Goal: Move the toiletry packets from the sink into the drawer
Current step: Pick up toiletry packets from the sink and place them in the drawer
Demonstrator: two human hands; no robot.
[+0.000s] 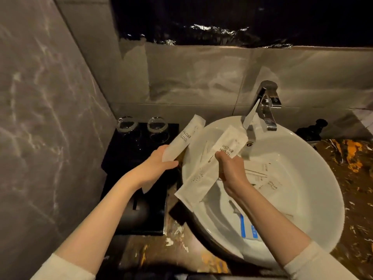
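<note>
My left hand and right hand each pinch a white paper toothbrush packet; several remain in the round white sink, lower right.

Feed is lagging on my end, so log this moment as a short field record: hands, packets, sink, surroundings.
left hand: left hand grips one toothbrush packet, held over the black tray
right hand: right hand grips several long white packets above the sink
left in sink: more white packets and a blue-printed packet
tray: two glasses at its back
faucet: faucet behind the basin
drawer: not in view
</note>
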